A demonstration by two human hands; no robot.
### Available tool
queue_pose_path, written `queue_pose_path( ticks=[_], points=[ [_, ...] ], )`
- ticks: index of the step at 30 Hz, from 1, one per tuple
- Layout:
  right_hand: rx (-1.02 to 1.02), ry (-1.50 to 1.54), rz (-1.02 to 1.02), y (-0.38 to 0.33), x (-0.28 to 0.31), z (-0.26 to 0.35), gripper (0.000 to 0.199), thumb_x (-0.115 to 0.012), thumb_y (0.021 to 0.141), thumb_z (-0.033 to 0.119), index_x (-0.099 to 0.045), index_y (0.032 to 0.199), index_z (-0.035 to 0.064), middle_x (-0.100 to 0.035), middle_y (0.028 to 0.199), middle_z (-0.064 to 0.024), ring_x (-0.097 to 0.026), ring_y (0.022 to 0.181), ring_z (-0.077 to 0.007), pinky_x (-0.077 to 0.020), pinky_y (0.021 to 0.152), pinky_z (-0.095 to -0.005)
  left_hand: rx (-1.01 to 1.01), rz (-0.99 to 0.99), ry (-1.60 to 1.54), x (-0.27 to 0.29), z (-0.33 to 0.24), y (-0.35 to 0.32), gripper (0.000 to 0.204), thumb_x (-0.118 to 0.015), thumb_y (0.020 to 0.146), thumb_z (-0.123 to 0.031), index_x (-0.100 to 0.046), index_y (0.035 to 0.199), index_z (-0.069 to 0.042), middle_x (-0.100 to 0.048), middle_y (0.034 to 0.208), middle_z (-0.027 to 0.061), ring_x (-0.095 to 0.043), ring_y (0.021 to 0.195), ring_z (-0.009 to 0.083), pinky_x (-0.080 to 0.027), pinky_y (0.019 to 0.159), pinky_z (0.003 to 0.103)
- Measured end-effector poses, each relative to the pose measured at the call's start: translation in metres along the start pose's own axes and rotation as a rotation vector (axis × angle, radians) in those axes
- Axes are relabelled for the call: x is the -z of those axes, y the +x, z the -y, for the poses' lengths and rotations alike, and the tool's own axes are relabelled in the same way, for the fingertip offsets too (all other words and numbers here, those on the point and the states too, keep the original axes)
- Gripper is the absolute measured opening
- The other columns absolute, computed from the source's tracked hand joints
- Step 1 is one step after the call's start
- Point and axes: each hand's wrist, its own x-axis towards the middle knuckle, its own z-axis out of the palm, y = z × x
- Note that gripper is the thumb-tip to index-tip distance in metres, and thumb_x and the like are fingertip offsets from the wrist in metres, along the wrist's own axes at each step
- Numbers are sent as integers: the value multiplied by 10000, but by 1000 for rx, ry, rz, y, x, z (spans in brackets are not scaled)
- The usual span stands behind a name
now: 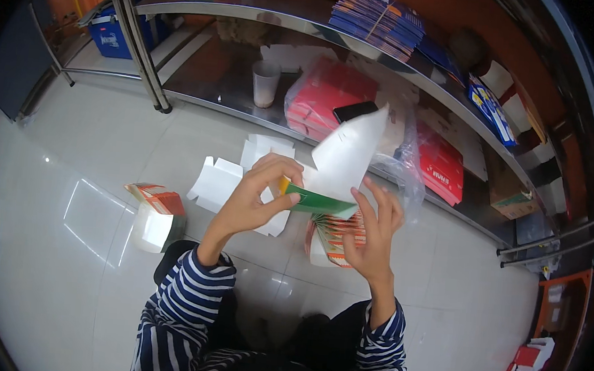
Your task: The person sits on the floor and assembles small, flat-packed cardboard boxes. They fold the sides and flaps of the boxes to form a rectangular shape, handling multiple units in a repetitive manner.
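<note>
A partly folded cardboard carton (344,158) is held up in front of me, its plain white inside and a raised white flap showing. Along its near edge runs a green printed panel with a bit of yellow. My left hand (258,193) pinches the left end of that panel between thumb and fingers. At the right end is my right hand (376,226), its fingers spread and the fingertips close to the panel; whether they touch it I cannot tell. Beneath the carton, on the floor, a stack of orange-and-green folded cartons (341,248) is partly hidden by my right hand.
White flat carton blanks (217,185) lie on the tiled floor beyond my left hand. Further left sit more orange-and-white cartons (156,220). A metal shelf (219,106) ahead bears a plastic cup (265,84), red packs (332,90), a phone (354,112) and a tied blue stack (378,17).
</note>
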Motion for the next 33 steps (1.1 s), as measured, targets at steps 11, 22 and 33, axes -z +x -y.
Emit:
queue_pose_path(
  ticks=[11,22,33],
  points=[
    [132,30,95,-8,-8,-10,144,-683,662,136,-634,797,150,-470,1243,-27,-338,1142,-291,-214,909,-427,-220,29,647,-9,-9,3,162,-560,801,-156,-558,946,-83,-532,930,85,-448,1072,262,-239,980,421],
    [-29,38,70,-7,-7,-9,182,-585,772,176,-657,930,122,-446,1172,-101,-357,1067,-290,-221,897,-413,8,316,492,-12,-12,-6,250,-657,760,-286,-623,926,-102,-517,838,18,-443,919,184,-237,898,389],
    [-19,-40,202,-8,-14,-11,90,-612,718,131,-625,801,98,-474,1079,-86,-401,1034,-269,-253,867,-429,-316,257,528,-29,-9,-9,149,-665,691,-203,-632,784,-90,-526,772,-6,-507,842,160,-318,861,362]
  ],
)
